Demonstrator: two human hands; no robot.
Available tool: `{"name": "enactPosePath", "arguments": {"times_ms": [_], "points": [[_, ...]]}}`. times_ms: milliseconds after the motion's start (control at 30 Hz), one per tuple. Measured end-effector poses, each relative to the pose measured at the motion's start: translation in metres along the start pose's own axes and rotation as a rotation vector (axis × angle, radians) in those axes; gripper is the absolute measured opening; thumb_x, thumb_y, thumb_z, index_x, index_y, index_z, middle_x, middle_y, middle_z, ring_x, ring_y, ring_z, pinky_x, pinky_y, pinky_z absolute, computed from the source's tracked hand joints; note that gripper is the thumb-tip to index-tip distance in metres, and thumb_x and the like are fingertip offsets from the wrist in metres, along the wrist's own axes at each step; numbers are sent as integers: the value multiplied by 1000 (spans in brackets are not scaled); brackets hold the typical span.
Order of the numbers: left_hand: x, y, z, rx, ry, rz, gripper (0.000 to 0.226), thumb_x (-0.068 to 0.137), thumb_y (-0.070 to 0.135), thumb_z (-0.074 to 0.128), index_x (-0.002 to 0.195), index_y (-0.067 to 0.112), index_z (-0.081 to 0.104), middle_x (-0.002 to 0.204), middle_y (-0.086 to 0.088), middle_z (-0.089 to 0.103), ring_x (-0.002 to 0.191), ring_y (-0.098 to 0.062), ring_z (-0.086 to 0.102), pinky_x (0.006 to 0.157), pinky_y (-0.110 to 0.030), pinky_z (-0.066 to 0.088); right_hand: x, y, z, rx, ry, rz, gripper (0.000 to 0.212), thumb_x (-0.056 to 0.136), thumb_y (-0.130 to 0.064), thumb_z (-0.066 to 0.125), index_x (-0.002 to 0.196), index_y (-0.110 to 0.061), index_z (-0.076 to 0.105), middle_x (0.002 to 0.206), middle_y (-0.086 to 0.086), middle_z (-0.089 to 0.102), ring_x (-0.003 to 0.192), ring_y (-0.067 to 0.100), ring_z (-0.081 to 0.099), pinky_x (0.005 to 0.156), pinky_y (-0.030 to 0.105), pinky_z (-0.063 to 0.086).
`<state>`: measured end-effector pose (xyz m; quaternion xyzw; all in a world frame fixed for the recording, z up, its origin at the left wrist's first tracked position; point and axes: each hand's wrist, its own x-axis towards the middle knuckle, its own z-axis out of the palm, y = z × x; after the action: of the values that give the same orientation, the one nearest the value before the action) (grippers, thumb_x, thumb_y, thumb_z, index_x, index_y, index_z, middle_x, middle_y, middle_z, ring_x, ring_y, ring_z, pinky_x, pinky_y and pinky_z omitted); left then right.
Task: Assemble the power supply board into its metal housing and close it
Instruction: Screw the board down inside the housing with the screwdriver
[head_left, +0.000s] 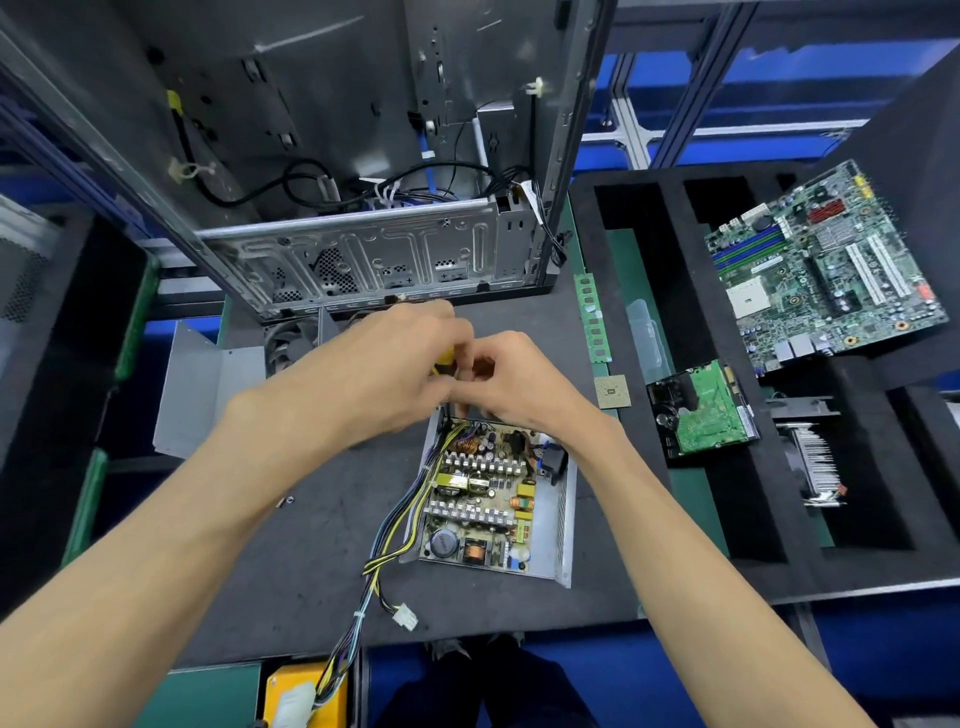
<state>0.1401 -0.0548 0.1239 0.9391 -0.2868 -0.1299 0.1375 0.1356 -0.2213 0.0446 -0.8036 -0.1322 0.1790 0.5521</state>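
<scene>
Material: bare sheet-metal housing (567, 512) is lying open on the dark counter (322, 519), its side walls showing.
Board: the power supply board (480, 501) is sitting inside the housing, components up, apparently seated.
Wiring: the cable bundle (395, 540) is trailing off the housing's near-left corner toward the counter's front edge.
Left hand: the left hand (400, 364) is curling its grip round a yellow-handled tool (444, 358), probably a screwdriver, above the housing's far end.
Right hand: the right hand (511, 379) is meeting the left with fingers curled, seemingly steadying the tool or a small fastener; what it pinches cannot be told.
Cover: a grey folded metal panel (208, 395), likely the lid, is lying well apart to the left, not fitted.
Progress: board is in; fastening looks under way; closing is not yet done.
Left to do: remaining screws, cable routing, fitting and securing the lid, by judgement.
Hidden: tool tip, any screw and the housing's far edge are being covered by both hands.
Hard to make out: a small dark item (287, 501) on the counter, possibly a screw.
Surroundings: open computer case (363, 260) behind; motherboard (826, 265) in foam tray to the right.
</scene>
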Motion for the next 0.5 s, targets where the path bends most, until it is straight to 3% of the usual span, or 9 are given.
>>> {"name": "enactPosePath", "arguments": {"times_ms": [100,200,300,400,500], "points": [[2,-2,4,54,93,-170,33,86,53,66,87,22,59,77,4,63,75,-21,60,67,-40,52,1,0,-4,-51,-37,22,14,90,-12,73,77,-8,72,62,9,69,44,3,47,49,17,39],[6,-4,4,60,50,-120,21,90,38,64,87,18,58,78,1,63,77,-26,61,68,-39,51,1,-1,-9,2,-64,8,12,89,-18,78,79,-19,71,66,15,68,47,5,46,50,16,40],[5,-3,-3,57,-52,-3,11,90,26,67,96,18,61,87,4,61,84,-24,58,71,-38,47,0,-4,-14,-11,-86,-16,25,87,-24,82,72,-36,65,57,-4,59,50,6,44,53,19,41],[4,1,-6,52,-44,-20,15,91,36,65,96,22,62,85,4,63,83,-24,61,73,-40,52,0,-6,-16,-11,-99,14,25,88,-22,77,69,-35,65,58,-10,56,47,5,46,47,15,39],[5,7,-3,109,-9,-160,29,90,51,61,91,22,58,78,0,61,78,-27,62,70,-41,53,1,-7,-16,-36,-116,53,19,88,-16,72,74,-29,72,59,-8,62,44,6,49,42,16,38]]}}
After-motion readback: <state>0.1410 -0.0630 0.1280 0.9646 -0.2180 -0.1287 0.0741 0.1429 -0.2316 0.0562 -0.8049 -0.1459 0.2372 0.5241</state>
